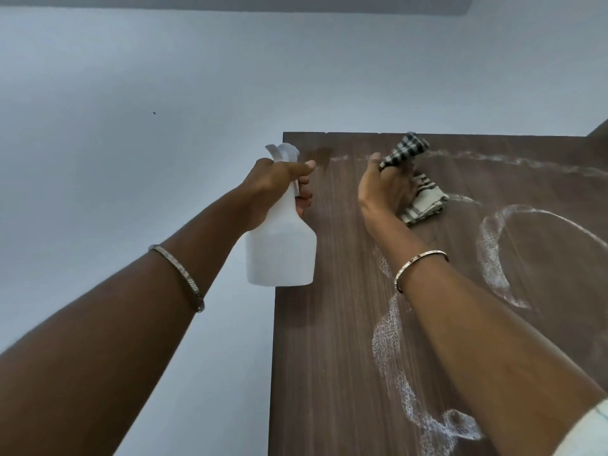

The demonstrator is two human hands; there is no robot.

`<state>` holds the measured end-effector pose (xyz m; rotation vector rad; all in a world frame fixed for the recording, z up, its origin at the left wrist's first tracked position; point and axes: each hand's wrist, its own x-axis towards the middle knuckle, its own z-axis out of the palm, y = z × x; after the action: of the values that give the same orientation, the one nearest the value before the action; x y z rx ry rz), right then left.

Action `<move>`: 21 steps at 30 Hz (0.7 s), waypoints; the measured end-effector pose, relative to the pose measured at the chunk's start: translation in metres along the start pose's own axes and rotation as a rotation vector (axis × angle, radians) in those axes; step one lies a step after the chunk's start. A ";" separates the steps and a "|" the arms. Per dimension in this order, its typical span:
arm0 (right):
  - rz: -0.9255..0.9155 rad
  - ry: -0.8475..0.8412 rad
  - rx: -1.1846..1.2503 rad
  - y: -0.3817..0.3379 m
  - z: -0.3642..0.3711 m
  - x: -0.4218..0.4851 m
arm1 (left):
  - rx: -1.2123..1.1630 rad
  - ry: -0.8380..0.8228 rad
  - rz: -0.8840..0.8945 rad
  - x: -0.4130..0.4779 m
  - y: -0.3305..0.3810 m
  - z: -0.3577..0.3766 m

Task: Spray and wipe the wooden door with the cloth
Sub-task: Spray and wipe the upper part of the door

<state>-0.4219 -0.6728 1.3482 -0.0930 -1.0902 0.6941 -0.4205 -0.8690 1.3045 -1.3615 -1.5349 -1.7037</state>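
Cleanup update: gripping bottle [281, 255] with left hand [278, 184], fingers curled round its neck, holding it up at the 10 o'clock corner of the door [329, 357]. Clutching cloth [424, 202] in right hand [385, 189], bunching it against the wood near the 12 o'clock edge. Seeing white foam [492, 258] looping at 3 and 6 o'clock.

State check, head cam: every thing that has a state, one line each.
wooden door, streaked with white foam
spray bottle, upright, raised at the door's left edge
left hand, grips spray bottle at its neck
cloth, bunched, against the door near its top
right hand, grips cloth
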 end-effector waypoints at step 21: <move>-0.620 -0.484 -0.596 -0.051 0.070 0.050 | 0.106 0.024 -0.089 -0.009 -0.014 -0.017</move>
<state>-0.4427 -0.7028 1.4415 -0.0901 -1.6641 -0.1983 -0.4347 -0.8830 1.2925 -1.2325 -1.6704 -1.6585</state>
